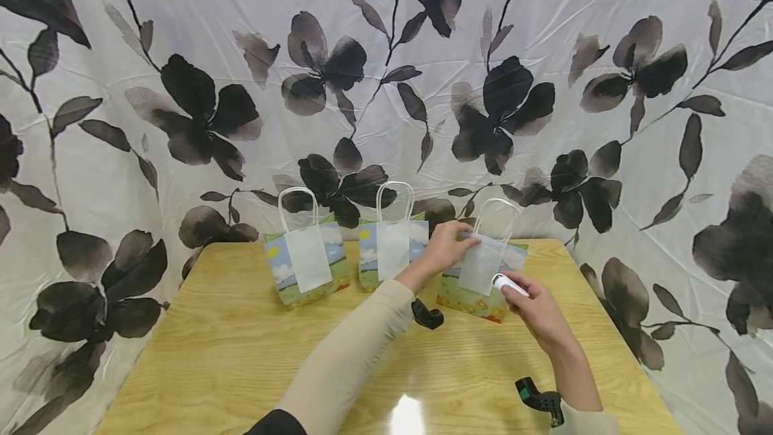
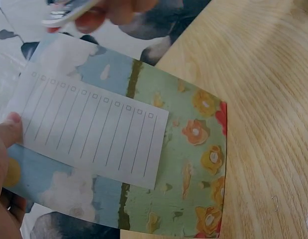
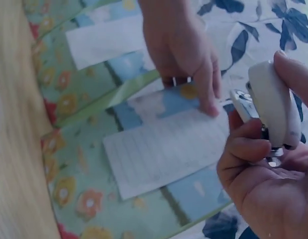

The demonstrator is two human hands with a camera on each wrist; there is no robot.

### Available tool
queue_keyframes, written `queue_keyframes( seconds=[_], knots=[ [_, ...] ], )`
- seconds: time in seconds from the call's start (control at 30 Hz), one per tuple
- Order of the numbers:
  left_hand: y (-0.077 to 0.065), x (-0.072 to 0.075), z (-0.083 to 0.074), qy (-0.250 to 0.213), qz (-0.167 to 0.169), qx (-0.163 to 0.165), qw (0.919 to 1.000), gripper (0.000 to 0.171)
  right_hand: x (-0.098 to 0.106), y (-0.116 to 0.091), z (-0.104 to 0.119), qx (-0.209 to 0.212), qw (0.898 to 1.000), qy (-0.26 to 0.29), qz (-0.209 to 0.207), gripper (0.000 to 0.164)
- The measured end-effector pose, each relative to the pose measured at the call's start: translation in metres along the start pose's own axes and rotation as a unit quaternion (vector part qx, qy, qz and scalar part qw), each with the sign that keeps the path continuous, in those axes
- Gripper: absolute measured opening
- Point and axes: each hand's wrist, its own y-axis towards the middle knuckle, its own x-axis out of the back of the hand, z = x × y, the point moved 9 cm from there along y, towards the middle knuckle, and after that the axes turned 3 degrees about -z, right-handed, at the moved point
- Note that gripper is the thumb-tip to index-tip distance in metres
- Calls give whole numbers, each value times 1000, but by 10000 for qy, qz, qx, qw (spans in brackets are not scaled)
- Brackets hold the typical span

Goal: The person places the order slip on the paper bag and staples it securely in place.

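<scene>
Three paper gift bags stand in a row, each printed with sky, meadow and flowers. At the top edge of the right paper bag (image 1: 449, 291), my left hand (image 1: 445, 247) pinches a white checklist sheet (image 2: 94, 129) against the front, thumb on the paper and fingers behind. That sheet is ruled with lines and small boxes. A white stapler (image 3: 275, 102) is gripped in my right hand (image 3: 273, 184), apart from the bag and close to its upper right side. In the head view my left hand overlaps part of the bag's top.
The middle bag (image 1: 368, 257) and left bag (image 1: 282, 280) carry blank-looking white sheets and white handles. All stand on a wooden table (image 1: 229, 348) before a floral cloth (image 1: 386, 106). Black wrist devices (image 1: 427, 315) hang by both wrists. A tiny bent wire (image 2: 275, 203) lies on the wood.
</scene>
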Motion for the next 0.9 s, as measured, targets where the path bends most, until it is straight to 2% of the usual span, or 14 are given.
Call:
queue_keyframes(
  seconds=[0.13, 0.33, 0.43, 0.57, 0.67, 0.77, 0.9],
  knots=[
    [0, 1, 0, -54, 16, 10, 10000, 26, 4, 8, 15, 170, 9961, 660, -555, 27],
    [2, 0, 1, -46, 33, -56, 10000, 28, 10, 20, 34, 141, 9804, 1404, -1373, 33],
    [3, 0, 1, -59, 21, -38, 10000, 30, 10, 28, 44, 250, 9759, 1505, -1558, 34],
    [4, 1, 0, -42, 26, -29, 10000, 30, 6, 39, 56, 590, 9734, 1530, -1601, 35],
    [3, 0, 1, -1, 68, 20, 10000, 30, 4, 45, 63, 887, 9749, 1193, -1657, 40],
    [0, -1, 2, -11, 123, 100, 9999, 30, 5, 49, 67, 1111, 9767, 195, -1823, 42],
    [-2, -1, 3, -62, 139, 182, 9997, 30, 3, 53, 72, 1263, 9675, -1177, -1849, 45]
  ],
)
